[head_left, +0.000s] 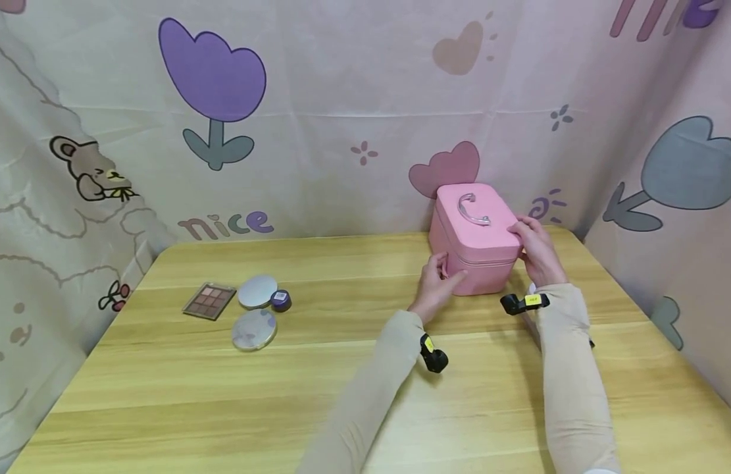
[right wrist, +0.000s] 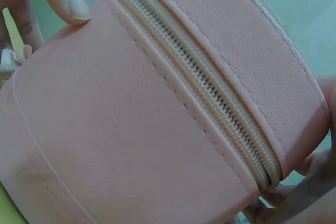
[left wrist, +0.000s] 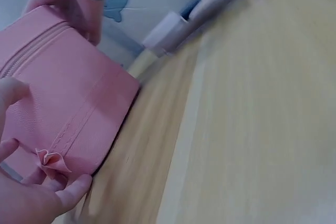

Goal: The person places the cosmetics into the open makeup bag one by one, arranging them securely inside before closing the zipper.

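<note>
A pink vanity case [head_left: 486,273] with a silver handle [head_left: 473,210] on its lid stands at the back right of the table, its zipper [right wrist: 199,82] running below the lid. My left hand [head_left: 433,288] grips the case's left front corner, thumb across the front face. In the left wrist view, fingers lie beside a small pink fabric tab [left wrist: 51,161] low on the case. My right hand [head_left: 539,250] holds the right side near the lid's edge; in the right wrist view its curled fingers [right wrist: 310,187] are partly hidden behind the corner. The lid is down.
On the table's left lie an eyeshadow palette [head_left: 209,301], two round compacts [head_left: 257,291] [head_left: 254,329] and a small purple jar [head_left: 281,301]. Pale tube-like items [left wrist: 178,27] lie right of the case, partly under my right forearm. A printed curtain [head_left: 341,85] hangs behind.
</note>
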A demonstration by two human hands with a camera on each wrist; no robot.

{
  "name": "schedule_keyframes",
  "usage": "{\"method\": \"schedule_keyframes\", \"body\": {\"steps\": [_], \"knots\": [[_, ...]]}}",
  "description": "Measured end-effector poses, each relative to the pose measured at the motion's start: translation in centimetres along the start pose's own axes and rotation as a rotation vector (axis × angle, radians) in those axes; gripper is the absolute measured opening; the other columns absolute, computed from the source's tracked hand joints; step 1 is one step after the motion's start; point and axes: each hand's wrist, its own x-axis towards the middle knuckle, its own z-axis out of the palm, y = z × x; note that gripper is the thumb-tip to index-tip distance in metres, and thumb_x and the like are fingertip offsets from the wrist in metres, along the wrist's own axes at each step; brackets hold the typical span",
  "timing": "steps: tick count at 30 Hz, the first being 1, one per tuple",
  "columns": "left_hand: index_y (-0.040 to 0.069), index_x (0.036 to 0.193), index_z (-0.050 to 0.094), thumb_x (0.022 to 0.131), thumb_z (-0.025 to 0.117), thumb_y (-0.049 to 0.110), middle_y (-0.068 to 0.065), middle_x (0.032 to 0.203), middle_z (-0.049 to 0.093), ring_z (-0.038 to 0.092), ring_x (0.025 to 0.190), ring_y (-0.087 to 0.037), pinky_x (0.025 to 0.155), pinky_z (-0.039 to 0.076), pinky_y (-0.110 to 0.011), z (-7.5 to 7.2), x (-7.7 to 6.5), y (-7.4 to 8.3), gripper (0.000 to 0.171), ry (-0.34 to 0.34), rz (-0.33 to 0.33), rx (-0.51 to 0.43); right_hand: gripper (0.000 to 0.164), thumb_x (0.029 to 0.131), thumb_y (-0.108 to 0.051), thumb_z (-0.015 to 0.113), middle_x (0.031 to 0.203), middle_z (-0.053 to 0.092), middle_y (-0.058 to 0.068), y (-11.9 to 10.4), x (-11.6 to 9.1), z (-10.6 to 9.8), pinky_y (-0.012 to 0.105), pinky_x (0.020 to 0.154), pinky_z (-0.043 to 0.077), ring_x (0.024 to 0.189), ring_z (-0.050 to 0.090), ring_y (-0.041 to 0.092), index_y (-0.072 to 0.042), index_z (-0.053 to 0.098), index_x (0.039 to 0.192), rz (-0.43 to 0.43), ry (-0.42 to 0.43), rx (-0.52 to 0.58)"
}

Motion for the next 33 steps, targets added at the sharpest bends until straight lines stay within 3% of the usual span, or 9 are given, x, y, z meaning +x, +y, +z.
{"method": "schedule_keyframes", "body": {"steps": [4, 9, 12, 16, 22, 28, 33], "knots": [[-0.005, 0.135, 0.044, 0.086, 0.073, 0.012, -0.005, 0.094, 0.048, 0.045, 0.086, -0.017, 0.071, 0.038, -0.018, -0.5, 0.1, 0.0, 0.059, -0.033, 0.028, 0.001, 0.036, 0.095, -0.017, 0.052, 0.140, 0.032, 0.009, -0.2, -0.1, 0.1, 0.030, 0.093, 0.031, 0.124, 0.034, 0.020, -0.014, 0.043, 0.130, 0.019, -0.023, 0.029], [-0.003, 0.141, 0.040, 0.088, 0.072, 0.016, -0.007, 0.106, 0.052, 0.047, 0.089, -0.015, 0.074, 0.042, -0.019, -1.8, -0.3, -0.4, 0.064, -0.071, 0.025, 0.002, 0.019, 0.094, -0.010, 0.052, 0.115, 0.042, -0.001, -0.3, -0.9, 0.5, 0.026, 0.084, 0.036, 0.103, 0.042, 0.010, -0.020, 0.048, 0.109, 0.029, -0.071, 0.087], [0.002, 0.142, 0.040, 0.088, 0.071, 0.018, -0.009, 0.123, 0.053, 0.052, 0.097, -0.015, 0.082, 0.047, -0.023, -2.8, -0.9, -0.5, 0.064, -0.090, -0.016, -0.003, 0.032, 0.094, -0.010, 0.051, 0.111, 0.041, -0.002, -0.4, -1.9, 0.9, 0.024, 0.080, 0.038, 0.096, 0.043, 0.008, -0.011, 0.045, 0.125, 0.024, -0.102, 0.039], [0.007, 0.143, 0.041, 0.089, 0.071, 0.022, -0.011, 0.135, 0.050, 0.053, 0.112, -0.021, 0.091, 0.047, -0.027, -4.0, -1.5, -0.5, 0.063, -0.103, -0.065, 0.005, 0.053, 0.095, -0.012, 0.051, 0.112, 0.040, -0.001, -0.5, -3.2, 1.7, 0.025, 0.079, 0.036, 0.094, 0.043, 0.008, -0.001, 0.029, 0.142, 0.011, -0.108, -0.028], [0.008, 0.143, 0.041, 0.090, 0.070, 0.021, -0.011, 0.133, 0.050, 0.054, 0.113, -0.024, 0.091, 0.048, -0.029, -4.9, -2.2, -0.5, 0.063, -0.102, -0.085, 0.011, 0.044, 0.095, -0.013, 0.051, 0.112, 0.041, 0.000, -0.6, -4.1, 2.5, 0.028, 0.080, 0.033, 0.094, 0.043, 0.008, -0.007, 0.034, 0.135, 0.014, -0.125, -0.046], [0.010, 0.146, 0.039, 0.091, 0.069, 0.022, -0.011, 0.135, 0.047, 0.052, 0.117, -0.025, 0.095, 0.046, -0.032, -6.1, -2.9, -0.1, 0.064, -0.110, -0.126, 0.008, 0.057, 0.096, -0.015, 0.049, 0.124, 0.037, 0.007, -0.7, -4.7, 3.3, 0.031, 0.084, 0.033, 0.099, 0.042, 0.011, 0.000, 0.023, 0.144, 0.029, -0.147, -0.095], [0.012, 0.145, 0.040, 0.090, 0.070, 0.023, -0.012, 0.135, 0.047, 0.054, 0.111, -0.026, 0.088, 0.051, -0.034, -7.5, -3.6, -0.2, 0.063, -0.137, -0.142, -0.030, 0.061, 0.096, -0.015, 0.051, 0.129, 0.038, 0.010, -0.6, -5.7, 4.0, 0.034, 0.087, 0.033, 0.100, 0.043, 0.011, 0.001, 0.020, 0.146, 0.043, -0.173, -0.092]]}}
